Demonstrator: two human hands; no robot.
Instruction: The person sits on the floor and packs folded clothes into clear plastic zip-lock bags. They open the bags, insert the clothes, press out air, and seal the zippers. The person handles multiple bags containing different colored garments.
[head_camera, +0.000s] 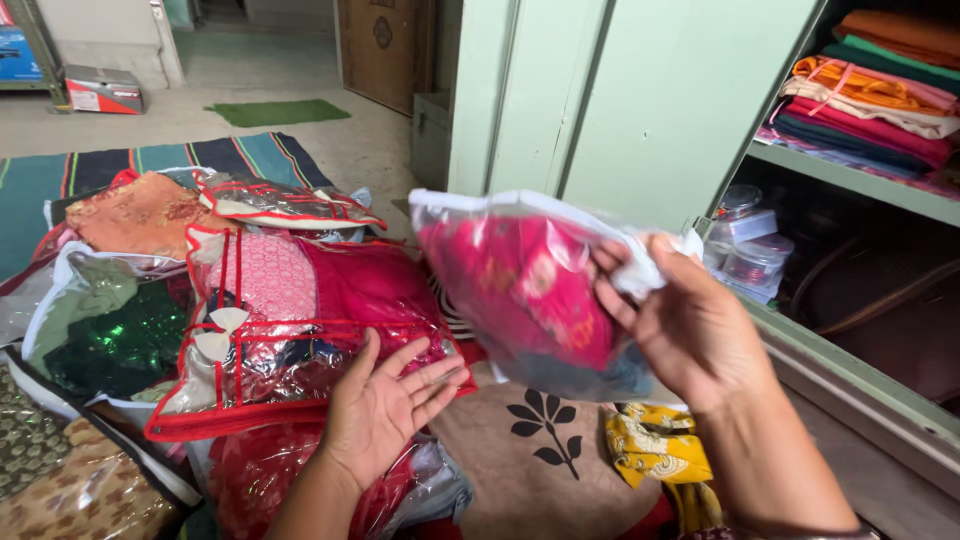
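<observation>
Right hand (690, 325) closed round edge of clear plastic pouch of pink floral fabric (530, 285), held up at frame centre — soft, floppy, light, film likely slippery; firmer grip at seam. Left hand (385, 405) open, palm up, empty — over red-trimmed clear garment bag (290, 340).

Open air lies in the middle of the frame between the left hand (385, 405) and the right hand (680, 325), above the brown mat (530, 470). The clear bag of pink cloth (530, 290) held up at centre blocks the way towards the green cupboard door (640, 100). The whole left side is crowded with stacked garment bags (290, 310). At right, folded cloths (870, 90) fill the upper shelf; the lower shelf, behind plastic boxes (745, 250), seems partly free, though dark.
</observation>
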